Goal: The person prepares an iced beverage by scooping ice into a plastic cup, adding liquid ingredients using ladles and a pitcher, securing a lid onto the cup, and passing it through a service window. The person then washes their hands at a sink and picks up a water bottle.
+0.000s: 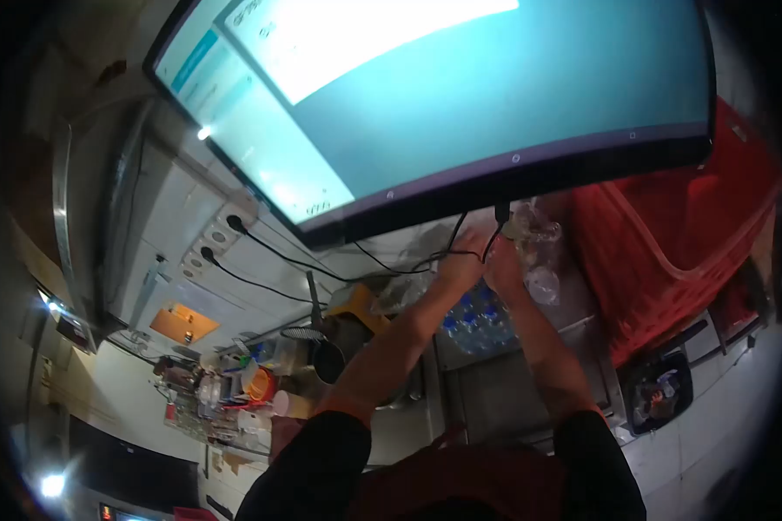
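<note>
Both my arms reach forward beneath the big lit screen (495, 95). My left hand (462, 262) and my right hand (501, 262) are close together behind a pack of clear bottles with blue caps (478, 330). Black cables (426, 259) hang from the screen and cross in front of my hands. Beside my right hand lies crumpled clear plastic (543, 239). The fingers are small, dim and partly covered by the cables, so whether they grip anything does not show.
A large red crate (626, 260) stands to the right, with a black bin (658, 392) below it. Plugs sit in a wall socket strip (213, 239) on the left. A pan (328, 360) and cluttered kitchenware (235, 382) line the left counter. The screen overhangs the work area.
</note>
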Tool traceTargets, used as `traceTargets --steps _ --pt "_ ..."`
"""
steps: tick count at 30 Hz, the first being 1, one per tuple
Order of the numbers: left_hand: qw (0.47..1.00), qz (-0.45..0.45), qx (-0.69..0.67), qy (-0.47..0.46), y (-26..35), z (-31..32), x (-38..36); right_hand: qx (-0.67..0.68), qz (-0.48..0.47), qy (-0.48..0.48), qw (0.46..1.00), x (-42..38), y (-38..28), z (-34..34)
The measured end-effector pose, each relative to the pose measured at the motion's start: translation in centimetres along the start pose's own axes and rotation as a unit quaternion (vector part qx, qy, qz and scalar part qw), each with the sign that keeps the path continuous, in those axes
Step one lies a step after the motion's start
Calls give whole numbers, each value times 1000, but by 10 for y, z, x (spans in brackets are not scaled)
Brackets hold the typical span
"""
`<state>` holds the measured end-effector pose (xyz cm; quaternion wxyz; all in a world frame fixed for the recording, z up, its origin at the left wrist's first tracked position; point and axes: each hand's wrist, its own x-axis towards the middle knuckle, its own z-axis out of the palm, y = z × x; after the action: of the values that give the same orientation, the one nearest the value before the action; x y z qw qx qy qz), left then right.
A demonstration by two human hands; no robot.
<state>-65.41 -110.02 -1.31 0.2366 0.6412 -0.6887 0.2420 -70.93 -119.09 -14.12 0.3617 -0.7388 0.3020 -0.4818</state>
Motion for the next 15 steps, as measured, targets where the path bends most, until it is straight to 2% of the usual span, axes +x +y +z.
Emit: traceTargets --steps 1,2,3,4,5,7,8,10,11,12,13,14,15 --pt "1000 -10 -11 4 4 -8 6 37 28 -46 998 3 20 15" --pt "997 60 10 47 6 -13 11 71 59 -90 992 7 40 30" --pt "987 129 29 89 14 -20 8 -108 5 -84 991 6 66 51" --pt "989 121 12 88 31 -35 5 -282 -49 -78 955 2 83 56" --pt "982 147 24 117 52 -58 8 -83 -44 -71 993 -3 75 41" --pt "976 164 22 140 78 -90 -2 110 -20 -61 992 -10 28 7" --pt "978 170 5 123 90 -103 -17 364 72 -105 923 -10 -10 -16" --pt "978 177 -41 100 111 -130 -48 580 173 -132 785 -23 -41 -43" --pt "977 180 -70 92 120 -144 -65 368 97 -94 920 -34 -46 -50" --pt "973 186 -97 93 128 -159 -79 249 56 -83 963 -41 -54 -63" --pt "969 192 -123 94 133 -173 -96 124 20 -63 990 -49 -63 -77" --pt "968 180 -162 64 133 -185 -117 100 80 -122 984 -53 -76 -95" --pt "964 170 -201 36 130 -200 -137 81 77 -144 983 -57 -67 -104"
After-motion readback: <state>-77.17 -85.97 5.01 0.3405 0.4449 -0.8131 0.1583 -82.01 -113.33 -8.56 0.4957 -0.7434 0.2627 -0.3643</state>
